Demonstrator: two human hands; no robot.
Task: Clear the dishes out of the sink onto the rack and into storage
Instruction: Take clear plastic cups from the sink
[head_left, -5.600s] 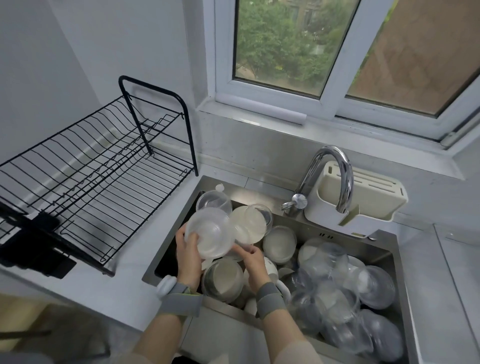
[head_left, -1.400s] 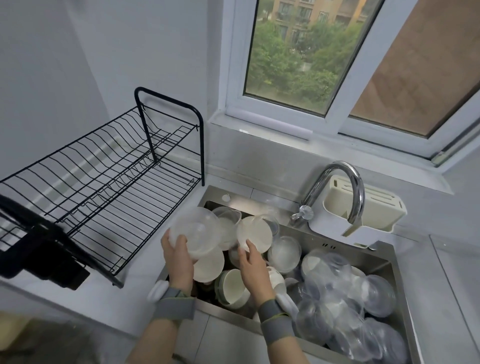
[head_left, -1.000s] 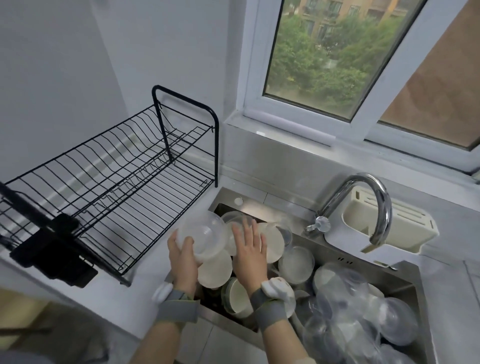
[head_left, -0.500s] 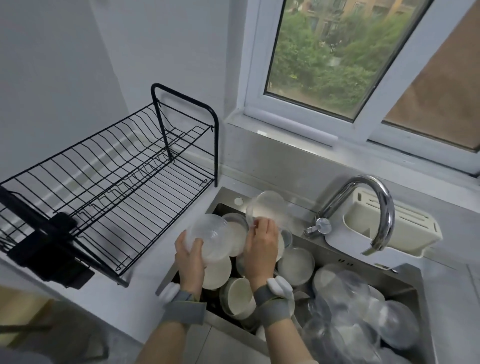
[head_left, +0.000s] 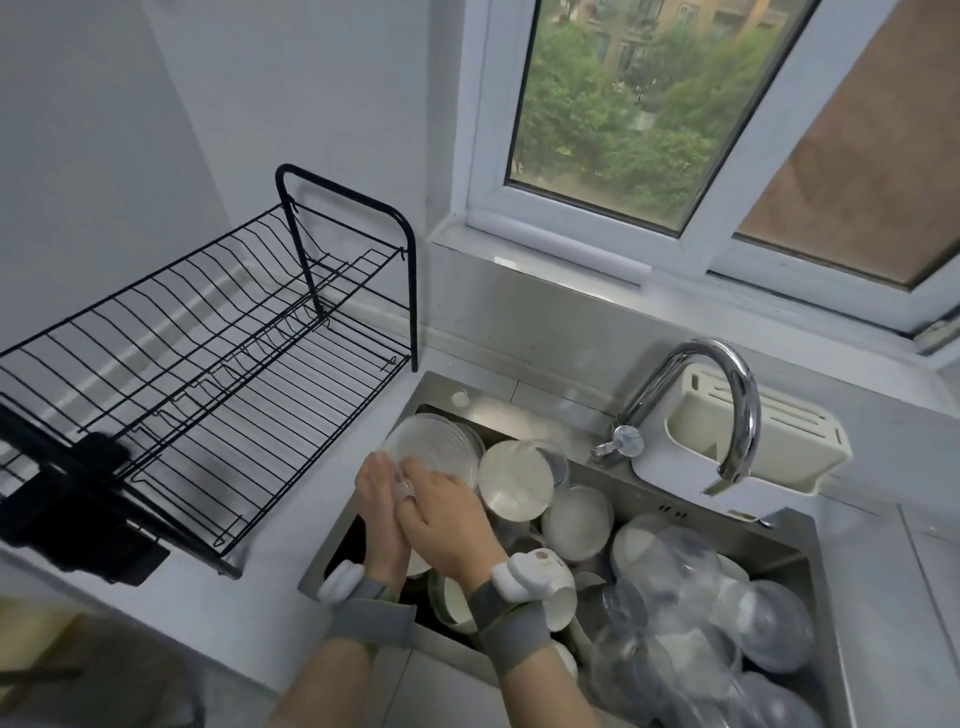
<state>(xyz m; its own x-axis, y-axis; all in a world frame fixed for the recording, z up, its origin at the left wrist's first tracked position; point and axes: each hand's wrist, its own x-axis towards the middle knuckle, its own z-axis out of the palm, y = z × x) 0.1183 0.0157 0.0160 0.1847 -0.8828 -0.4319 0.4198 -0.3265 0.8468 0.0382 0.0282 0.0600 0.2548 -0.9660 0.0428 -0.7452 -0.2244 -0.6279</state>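
Note:
Over the sink's left end, my left hand (head_left: 382, 512) and my right hand (head_left: 447, 525) are pressed close together, and both hold a stack of clear plastic bowls (head_left: 434, 449) by its near rim. The steel sink (head_left: 758, 530) is full of dishes: white bowls (head_left: 519, 480) in the middle and several clear bowls (head_left: 691, 613) heaped at the right. The black wire rack (head_left: 208, 364) stands bare on the counter to the left.
A chrome tap (head_left: 727, 395) arches over the sink's back edge, with a cream caddy (head_left: 763, 436) behind it. A window sill runs along the wall above. The white counter (head_left: 249, 587) lies between rack and sink.
My right hand lifted a clear bowl from the sink and brought it left onto the bowl in my left hand. Both hands now meet at the stack's rim.

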